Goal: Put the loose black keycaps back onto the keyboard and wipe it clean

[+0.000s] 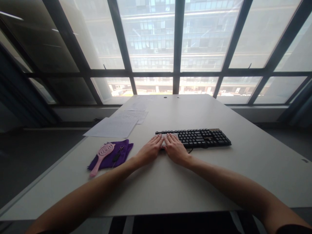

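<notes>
Dark-framed windows (151, 39) slope up beyond the far edge of a white desk (158, 191), with a pale building (156, 29) hazy behind the glass and dark blue curtains (24, 94) at both sides of the room. Across the middle of the desk, reaching to the right of centre, lies a black keyboard (204, 138), its long sides running roughly along the near edge; a short bit of dark cable (190, 150) shows at its near side.

Both hands rest at the keyboard's left end. The left hand (153, 146) and the right hand (175, 149) are open and laid flat, palms down, fingers extended forward and angled toward each other, on a thin white piece (163, 143) that covers the keys there. Whether it is cloth or tissue cannot be told. Neither hand is closed around anything.

Toward the left edge, nearer than the keyboard, a folded purple cloth (125, 151) carries a pink hairbrush (105, 150), whose handle points to the near left corner, and a small dark item (116, 157) too unclear to name. Farther back, printed sheets of paper (110, 126) lie along the left edge, some overlapping.
</notes>
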### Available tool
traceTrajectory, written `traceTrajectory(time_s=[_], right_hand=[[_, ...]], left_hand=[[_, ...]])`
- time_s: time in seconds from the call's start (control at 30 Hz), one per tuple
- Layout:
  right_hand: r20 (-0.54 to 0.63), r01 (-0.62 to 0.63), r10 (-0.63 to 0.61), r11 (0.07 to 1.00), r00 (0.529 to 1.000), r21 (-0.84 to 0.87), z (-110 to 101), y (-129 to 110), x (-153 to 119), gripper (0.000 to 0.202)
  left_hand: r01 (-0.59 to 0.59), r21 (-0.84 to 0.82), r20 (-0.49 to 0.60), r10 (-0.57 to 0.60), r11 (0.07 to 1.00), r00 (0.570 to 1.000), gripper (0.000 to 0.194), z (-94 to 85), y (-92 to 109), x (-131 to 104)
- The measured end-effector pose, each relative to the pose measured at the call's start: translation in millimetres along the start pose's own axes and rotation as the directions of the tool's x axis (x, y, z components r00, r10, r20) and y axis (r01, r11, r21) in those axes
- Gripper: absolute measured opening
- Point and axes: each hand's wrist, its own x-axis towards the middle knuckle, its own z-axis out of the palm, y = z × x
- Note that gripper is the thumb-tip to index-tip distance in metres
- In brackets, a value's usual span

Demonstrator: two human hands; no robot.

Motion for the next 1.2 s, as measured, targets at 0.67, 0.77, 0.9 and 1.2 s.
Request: traceTrajectory(time_s=[0.67,0.77,0.9,1.2], right_hand=[[-0.033,-0.007,0.007,1.000,0.999,0.028,-7,-3,0,0.047],[-0.039,-0.004,0.005,0.999,0.999,0.032,-7,-3,0,0.048],[-0.016,-0.002,0.003,1.000,1.000,0.025,-8,-3,0,0.052],[-0.009,-0.008,0.008,1.000,1.000,0.027,-9,-3,1,0.046]], left_hand=[[-0.027,-0.089,-0.045,0.023,0.996,0.999,0.057,3.7,-4,-1],[-0.029,-0.088,-0.054,0.024,0.996,0.998,0.055,1.1,-3,0],[-0.037,-0.096,-0.073,0.030,0.995,0.997,0.052,-2.7,0,2],[-0.058,-0.133,-0.123,0.042,0.989,0.991,0.045,-16.4,9,4]])
